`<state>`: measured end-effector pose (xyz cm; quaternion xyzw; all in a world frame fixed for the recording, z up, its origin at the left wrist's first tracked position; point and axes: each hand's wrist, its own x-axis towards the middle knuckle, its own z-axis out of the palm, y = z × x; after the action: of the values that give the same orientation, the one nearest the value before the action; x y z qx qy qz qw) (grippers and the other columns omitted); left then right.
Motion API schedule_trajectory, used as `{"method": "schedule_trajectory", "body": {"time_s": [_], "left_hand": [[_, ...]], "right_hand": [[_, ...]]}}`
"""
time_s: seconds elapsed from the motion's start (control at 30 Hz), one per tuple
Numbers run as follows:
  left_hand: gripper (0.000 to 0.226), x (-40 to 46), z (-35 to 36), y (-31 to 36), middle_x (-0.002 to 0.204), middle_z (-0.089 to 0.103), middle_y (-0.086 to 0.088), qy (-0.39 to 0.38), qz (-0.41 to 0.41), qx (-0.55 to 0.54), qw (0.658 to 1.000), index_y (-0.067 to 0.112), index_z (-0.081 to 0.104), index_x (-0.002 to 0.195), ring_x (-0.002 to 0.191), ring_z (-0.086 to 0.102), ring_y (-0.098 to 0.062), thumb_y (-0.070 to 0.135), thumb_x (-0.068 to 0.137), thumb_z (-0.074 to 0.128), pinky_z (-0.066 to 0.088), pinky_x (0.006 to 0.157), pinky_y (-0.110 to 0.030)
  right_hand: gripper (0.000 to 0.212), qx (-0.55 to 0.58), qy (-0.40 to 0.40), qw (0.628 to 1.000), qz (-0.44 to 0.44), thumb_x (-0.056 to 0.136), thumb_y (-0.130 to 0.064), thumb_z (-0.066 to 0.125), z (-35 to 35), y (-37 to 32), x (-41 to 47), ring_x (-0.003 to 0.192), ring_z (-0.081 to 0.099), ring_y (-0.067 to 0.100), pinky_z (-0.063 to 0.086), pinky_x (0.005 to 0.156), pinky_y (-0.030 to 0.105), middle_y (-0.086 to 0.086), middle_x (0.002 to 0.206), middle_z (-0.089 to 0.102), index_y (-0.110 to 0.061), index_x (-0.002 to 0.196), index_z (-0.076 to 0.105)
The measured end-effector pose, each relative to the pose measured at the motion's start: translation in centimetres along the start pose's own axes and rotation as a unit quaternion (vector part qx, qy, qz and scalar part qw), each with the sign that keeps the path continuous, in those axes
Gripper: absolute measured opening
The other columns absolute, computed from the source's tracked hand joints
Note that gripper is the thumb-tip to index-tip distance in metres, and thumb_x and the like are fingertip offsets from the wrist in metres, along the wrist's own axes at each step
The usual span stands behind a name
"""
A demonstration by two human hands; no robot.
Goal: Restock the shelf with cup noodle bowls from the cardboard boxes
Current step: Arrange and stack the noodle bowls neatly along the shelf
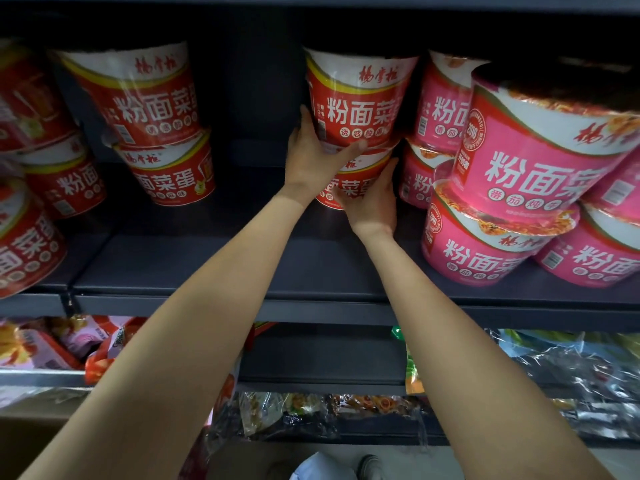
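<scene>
Two red cup noodle bowls are stacked at the back of the dark shelf (214, 261). My left hand (313, 157) grips the base of the upper red bowl (356, 98), thumb across its front. My right hand (372, 199) cups the lower red bowl (356, 174) from the right and below. Both arms reach up from the bottom of the view.
Another stack of red bowls (152, 109) stands to the left, with more red bowls (31, 237) at the far left. Pink bowls (526, 168) are piled on the right. A gap lies between the two red stacks. Snack bags (571, 368) fill the lower shelves; a cardboard box (31, 434) sits bottom left.
</scene>
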<state>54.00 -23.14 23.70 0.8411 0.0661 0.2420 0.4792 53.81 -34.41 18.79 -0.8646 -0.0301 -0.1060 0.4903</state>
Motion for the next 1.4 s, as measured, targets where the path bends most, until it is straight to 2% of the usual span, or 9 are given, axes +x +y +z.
{"method": "schedule_trajectory", "body": {"time_s": [0.13,0.23,0.4,0.53,0.63,0.73,0.9,1.2,1.4], "left_hand": [[0.092,-4.7,-1.8,1.1,0.154,0.034,-0.009,0.026,0.022,0.004,0.999,0.012,0.017,0.153,0.143,0.029,-0.025,0.053,0.085,0.064,0.032,0.113,-0.039],[0.056,-9.5,-5.4,0.4,0.137,0.055,0.002,0.101,0.078,0.004,0.992,0.018,0.042,0.142,0.127,0.049,-0.012,0.037,0.092,0.059,0.040,0.104,-0.028],[0.024,-13.3,-13.6,-4.1,0.092,0.063,-0.001,0.240,0.104,0.048,0.964,0.011,0.057,0.110,0.087,0.059,-0.016,0.023,0.089,0.058,0.050,0.083,-0.041],[0.062,-9.8,-19.7,-7.3,0.119,0.056,-0.004,0.204,-0.012,0.056,0.977,0.013,0.038,0.136,0.098,0.054,-0.008,0.025,0.084,0.071,0.047,0.087,-0.026],[0.101,-5.8,-21.8,-8.5,0.154,0.031,-0.009,0.159,-0.089,0.007,0.983,0.015,0.013,0.152,0.137,0.037,-0.020,0.036,0.078,0.078,0.034,0.112,-0.036],[0.119,-2.8,-22.2,-8.5,0.157,0.027,-0.006,0.129,-0.111,-0.045,0.984,0.016,0.003,0.154,0.142,0.031,-0.020,0.049,0.069,0.080,0.028,0.116,-0.038],[0.126,-1.2,-20.8,-9.7,0.152,0.034,-0.004,0.152,-0.131,0.001,0.980,0.032,0.022,0.149,0.138,0.036,-0.023,0.084,0.045,0.069,0.036,0.110,-0.049],[0.128,-7.1,-18.6,-5.4,0.146,0.033,-0.009,0.174,-0.115,0.032,0.978,0.032,0.021,0.148,0.132,0.043,-0.029,0.085,0.040,0.068,0.044,0.104,-0.049],[0.124,-12.7,-14.4,-0.2,0.147,0.025,-0.015,0.165,-0.096,0.083,0.978,0.023,0.009,0.151,0.137,0.029,-0.036,0.067,0.058,0.078,0.036,0.104,-0.053]], "right_hand": [[0.085,-0.045,0.053,0.994,-0.083,0.084,-0.028,0.069,-1.5,-0.6,-4.0,0.134,0.036,0.034,0.035,0.108,0.044,0.019,0.148,0.033,-0.004,0.149,0.020],[0.055,-0.020,0.073,0.980,-0.186,0.084,-0.016,0.065,-1.7,-1.9,-7.9,0.121,0.049,0.030,0.044,0.096,0.039,0.014,0.135,0.049,-0.009,0.134,0.045],[0.024,0.046,-0.089,0.964,-0.245,0.088,-0.015,0.061,2.1,-5.5,-10.7,0.088,0.065,0.008,0.053,0.082,0.034,-0.009,0.094,0.070,-0.017,0.113,0.062],[0.062,0.048,-0.181,0.954,-0.233,0.084,-0.022,0.070,8.3,-9.2,-9.2,0.119,0.053,0.019,0.043,0.101,0.036,0.004,0.128,0.057,-0.016,0.138,0.041],[0.115,0.042,-0.241,0.956,-0.164,0.073,-0.034,0.080,12.7,-12.1,-6.7,0.141,0.022,0.028,0.024,0.113,0.042,0.011,0.155,0.021,-0.018,0.152,-0.001],[0.139,0.093,-0.256,0.953,-0.135,0.061,-0.040,0.087,16.5,-13.5,-5.4,0.144,0.015,0.028,0.021,0.116,0.050,0.007,0.158,0.009,-0.024,0.149,-0.020],[0.137,0.190,-0.210,0.952,-0.111,0.062,-0.031,0.089,19.0,-13.5,-5.3,0.136,0.030,0.016,0.031,0.105,0.028,0.004,0.155,0.017,-0.030,0.149,-0.018],[0.130,0.166,-0.122,0.975,-0.086,0.065,-0.036,0.085,13.1,-11.8,-9.9,0.129,0.045,0.022,0.044,0.097,0.039,0.006,0.151,0.029,-0.031,0.150,-0.013],[0.127,0.119,-0.054,0.987,-0.097,0.064,-0.041,0.085,6.2,-9.0,-13.9,0.129,0.046,0.024,0.046,0.094,0.044,0.006,0.149,0.032,-0.030,0.151,-0.008]]}}
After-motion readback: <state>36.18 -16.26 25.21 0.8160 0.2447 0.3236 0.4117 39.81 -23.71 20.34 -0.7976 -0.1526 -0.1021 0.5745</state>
